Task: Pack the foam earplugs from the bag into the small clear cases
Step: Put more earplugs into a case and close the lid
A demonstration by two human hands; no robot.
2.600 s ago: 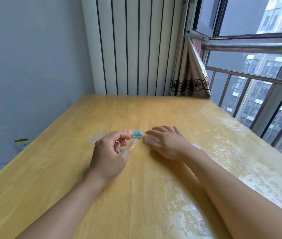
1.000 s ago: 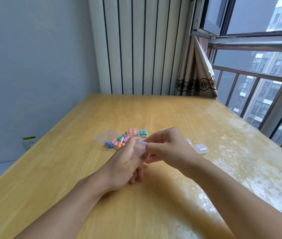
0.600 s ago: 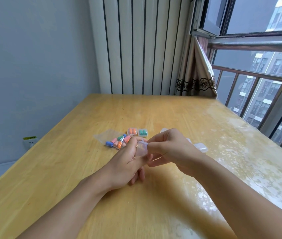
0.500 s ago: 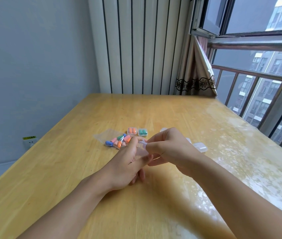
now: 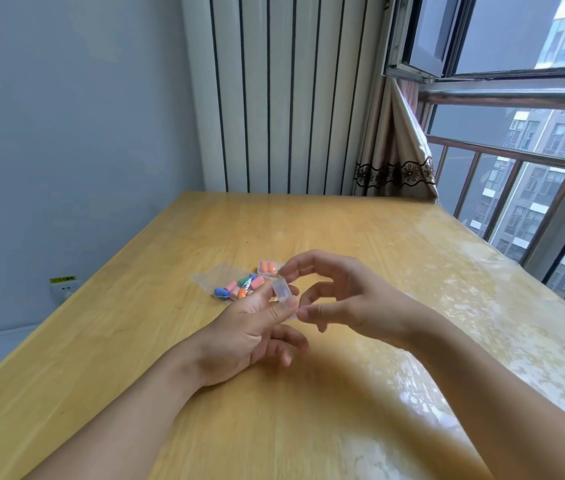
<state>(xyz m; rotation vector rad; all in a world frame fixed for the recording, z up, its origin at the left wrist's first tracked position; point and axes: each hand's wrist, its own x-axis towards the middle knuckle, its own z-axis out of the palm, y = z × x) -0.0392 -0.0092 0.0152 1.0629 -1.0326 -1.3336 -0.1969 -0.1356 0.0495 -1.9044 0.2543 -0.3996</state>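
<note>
My left hand [image 5: 250, 330] pinches a small clear case [image 5: 283, 292] between thumb and fingers above the table. To its right, my right hand [image 5: 347, 299] hovers with fingers spread and curled, its fingertips close to the case but holding nothing. Behind my left hand lies a clear plastic bag [image 5: 220, 275] with several coloured foam earplugs [image 5: 239, 287] in blue, pink, orange and green. A shut clear case with orange earplugs [image 5: 268, 267] sits just beyond the bag. The other cases are hidden behind my right hand.
The wooden table [image 5: 308, 223] stretches to a striped wall panel at the back. A curtain [image 5: 395, 157] and an open window with a metal railing [image 5: 516, 157] run along the right side. A wall socket [image 5: 63, 287] sits low on the left.
My right hand has let go of the clear case and spread its fingers. The case stays in my left hand. Before that, both hands lifted the case off the table.
</note>
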